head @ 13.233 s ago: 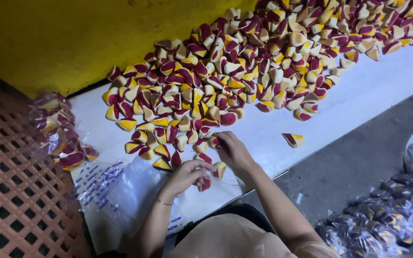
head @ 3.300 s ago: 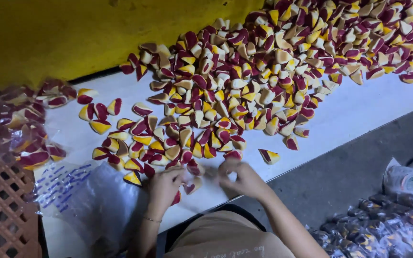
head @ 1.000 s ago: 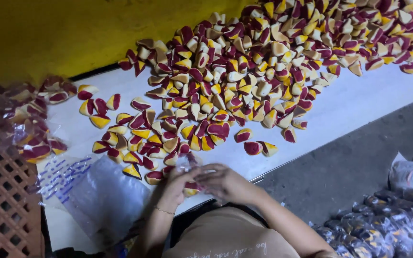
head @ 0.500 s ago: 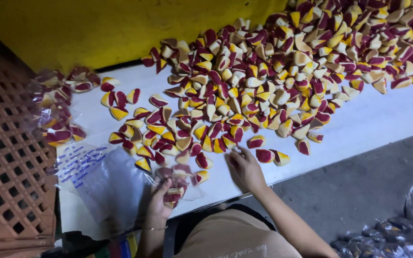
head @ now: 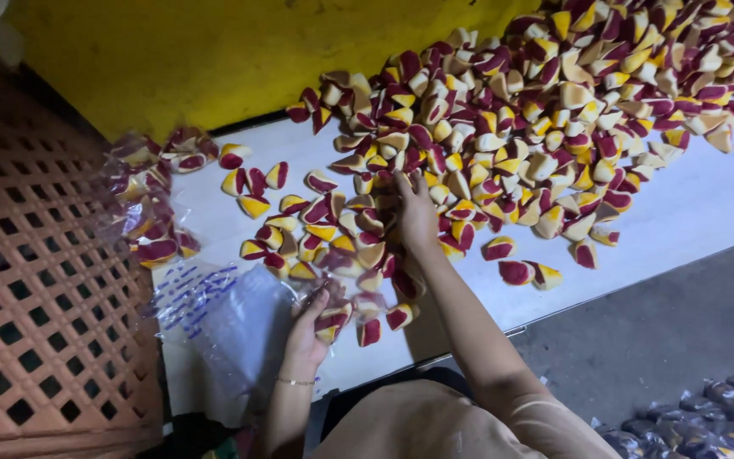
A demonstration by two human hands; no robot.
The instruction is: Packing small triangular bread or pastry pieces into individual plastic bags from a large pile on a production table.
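From the head view, the packing looks barely begun: one filled bag (head: 153, 204) lies at the far left by the crate (head: 36, 280), while the big pile of wedges (head: 554, 110) covers the far right of the table (head: 707, 204). The left hand (head: 312, 327) grips a clear bag (head: 337, 310) holding a few wedges near the table's edge. The right hand (head: 415, 212), fingers spread, rests on the pile's near-left fringe; the wedges are maroon, yellow and cream.

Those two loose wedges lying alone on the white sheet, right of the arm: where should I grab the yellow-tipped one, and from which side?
Probably from above, pinching the yellow-tipped wedge across its two flat cut faces. It lies flat on the white sheet, touching the red wedge on its left, so bring the fingers in from the free right and near edges. The right hand is closest.
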